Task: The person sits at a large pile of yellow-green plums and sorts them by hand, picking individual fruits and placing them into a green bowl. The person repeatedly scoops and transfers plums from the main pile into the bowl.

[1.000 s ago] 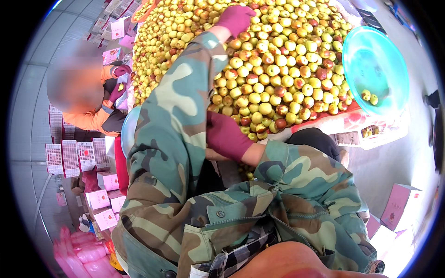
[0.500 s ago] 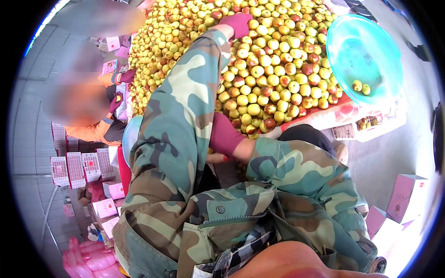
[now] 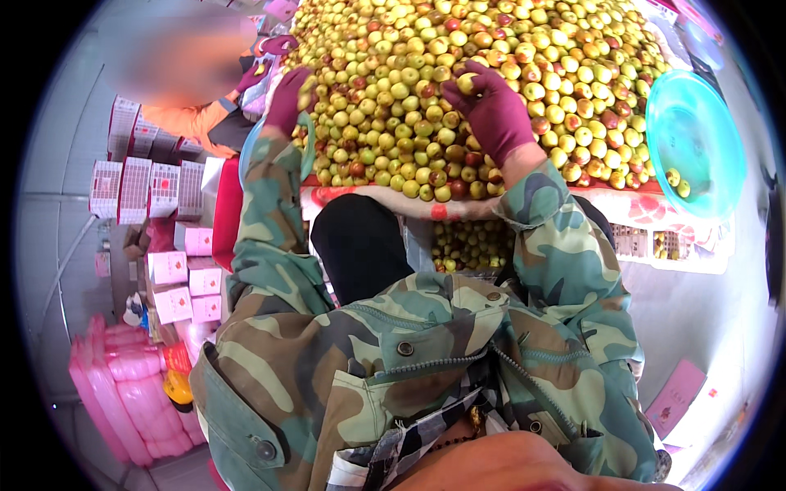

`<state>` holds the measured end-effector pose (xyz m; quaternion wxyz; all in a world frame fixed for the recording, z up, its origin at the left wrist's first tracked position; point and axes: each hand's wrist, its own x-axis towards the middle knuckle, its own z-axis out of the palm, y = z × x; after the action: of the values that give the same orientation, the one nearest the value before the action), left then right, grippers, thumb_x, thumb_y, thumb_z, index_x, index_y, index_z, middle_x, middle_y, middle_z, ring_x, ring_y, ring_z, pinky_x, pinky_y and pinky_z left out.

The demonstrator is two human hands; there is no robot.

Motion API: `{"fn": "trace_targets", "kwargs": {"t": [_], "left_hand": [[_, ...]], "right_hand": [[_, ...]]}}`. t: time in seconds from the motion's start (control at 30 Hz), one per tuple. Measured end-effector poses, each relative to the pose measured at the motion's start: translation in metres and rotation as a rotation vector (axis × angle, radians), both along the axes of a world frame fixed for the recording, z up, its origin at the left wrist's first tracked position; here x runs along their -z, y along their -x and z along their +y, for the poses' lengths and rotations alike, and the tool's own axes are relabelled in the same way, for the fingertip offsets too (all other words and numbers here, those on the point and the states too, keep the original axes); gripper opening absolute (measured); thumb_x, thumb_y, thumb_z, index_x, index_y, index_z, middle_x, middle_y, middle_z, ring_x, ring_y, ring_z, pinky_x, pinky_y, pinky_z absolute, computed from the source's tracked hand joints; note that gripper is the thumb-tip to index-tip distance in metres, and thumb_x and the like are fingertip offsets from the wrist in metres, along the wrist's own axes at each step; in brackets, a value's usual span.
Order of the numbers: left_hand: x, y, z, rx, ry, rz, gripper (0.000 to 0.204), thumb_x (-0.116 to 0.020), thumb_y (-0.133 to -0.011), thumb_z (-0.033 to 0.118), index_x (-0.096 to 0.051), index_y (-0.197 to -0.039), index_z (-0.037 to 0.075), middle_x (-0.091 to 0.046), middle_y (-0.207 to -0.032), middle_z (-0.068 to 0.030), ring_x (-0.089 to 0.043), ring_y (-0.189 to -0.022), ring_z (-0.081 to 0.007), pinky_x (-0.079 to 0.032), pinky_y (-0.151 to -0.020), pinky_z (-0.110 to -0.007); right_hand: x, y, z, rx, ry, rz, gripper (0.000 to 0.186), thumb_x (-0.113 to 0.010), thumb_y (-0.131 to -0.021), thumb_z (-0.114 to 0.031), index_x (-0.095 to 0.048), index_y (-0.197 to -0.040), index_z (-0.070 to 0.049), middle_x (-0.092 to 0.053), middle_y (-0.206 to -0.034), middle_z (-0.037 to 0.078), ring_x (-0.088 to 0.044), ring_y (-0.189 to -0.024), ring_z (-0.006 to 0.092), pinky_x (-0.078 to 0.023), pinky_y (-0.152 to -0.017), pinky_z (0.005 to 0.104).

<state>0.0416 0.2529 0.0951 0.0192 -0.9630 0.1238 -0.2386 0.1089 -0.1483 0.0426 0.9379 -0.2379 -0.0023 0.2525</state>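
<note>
A broad pile of yellow-green jujubes (image 3: 393, 123) with red-brown patches spreads in front of me. My right hand (image 3: 498, 114), in a maroon glove, is over the pile with a jujube (image 3: 467, 83) pinched between thumb and fingers. At the pile's left edge is my left hand (image 3: 288, 102), gloved alike, its fingers curled around a blurred jujube (image 3: 307, 96). Just below it shows the rim of a blue-green basin (image 3: 308, 147), partly hidden by my sleeve. A larger turquoise basin (image 3: 696, 135) at the right holds a few jujubes.
Along the pile's front edge runs a red-and-white cloth (image 3: 442, 209). More jujubes (image 3: 471, 245) lie beneath it. A co-worker in an orange sleeve (image 3: 184, 123) works at the left. Printed boxes (image 3: 168, 268) and pink inflated packing (image 3: 135, 385) stand lower left; a pink box (image 3: 675, 397) lies lower right.
My left arm has drawn back from across the pile to its left edge. My right hand has risen from the front edge to over the pile, now with a jujube. The view has shifted.
</note>
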Motion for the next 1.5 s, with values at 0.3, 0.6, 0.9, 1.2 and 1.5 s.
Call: {"fn": "trace_targets", "kwargs": {"t": [0.3, 0.6, 0.9, 1.2, 1.5], "left_hand": [[0.052, 0.094, 0.088, -0.868, 0.413, 0.016, 0.061, -0.077, -0.077, 0.041, -0.064, -0.125, 0.007, -0.067, -0.118, -0.0212, -0.064, -0.111, -0.033, -0.05, -0.095, -0.039], [0.063, -0.058, -0.159, -0.211, 0.489, 0.267, 0.04, -0.071, -0.081, 0.019, -0.065, -0.121, 0.015, -0.062, -0.116, -0.0138, -0.064, -0.1, -0.0308, -0.053, -0.085, -0.039], [0.05, -0.081, -0.18, -0.226, 0.412, 0.091, 0.037, -0.074, -0.078, 0.039, -0.071, -0.107, 0.018, -0.065, -0.103, -0.0155, -0.063, -0.098, -0.0359, -0.052, -0.085, -0.045], [0.007, 0.071, -0.2, -0.219, 1.616, 0.157, 0.021, -0.074, -0.086, 0.015, -0.07, -0.105, 0.007, -0.061, -0.076, 0.0018, -0.053, -0.061, -0.006, -0.039, -0.052, -0.021], [0.164, 0.355, 0.018, -1.278, 1.889, -0.298, 0.026, -0.055, -0.095, 0.021, -0.06, -0.113, 0.002, -0.064, -0.098, -0.0086, -0.061, -0.08, -0.0223, -0.048, -0.062, -0.031]], "right_hand": [[0.018, -0.022, -0.009, 0.188, 0.113, 0.039, 0.043, -0.052, -0.093, -0.003, -0.041, -0.134, 0.005, -0.054, -0.12, 0.021, -0.062, -0.107, 0.0376, -0.056, -0.094, 0.0441], [0.022, -0.02, -0.001, 0.137, 0.268, -0.027, 0.042, -0.058, -0.091, -0.005, -0.047, -0.13, 0.005, -0.06, -0.113, 0.02, -0.067, -0.097, 0.0348, -0.057, -0.089, 0.0412], [0.018, -0.028, -0.003, 0.151, 0.259, -0.056, 0.041, -0.061, -0.088, -0.007, -0.051, -0.127, 0.003, -0.061, -0.11, 0.017, -0.068, -0.09, 0.0301, -0.058, -0.081, 0.0362], [0.006, -0.006, -0.018, -0.048, 0.668, -0.35, 0.029, -0.059, -0.087, -0.015, -0.065, -0.113, -0.004, -0.066, -0.093, 0.005, -0.059, -0.07, 0.0122, -0.046, -0.06, 0.025], [0.028, -0.024, -0.007, 0.074, 0.29, -0.07, 0.048, -0.058, -0.097, -0.031, -0.049, -0.131, 0.002, -0.065, -0.109, 0.013, -0.064, -0.101, 0.0256, -0.053, -0.082, 0.036]]}}
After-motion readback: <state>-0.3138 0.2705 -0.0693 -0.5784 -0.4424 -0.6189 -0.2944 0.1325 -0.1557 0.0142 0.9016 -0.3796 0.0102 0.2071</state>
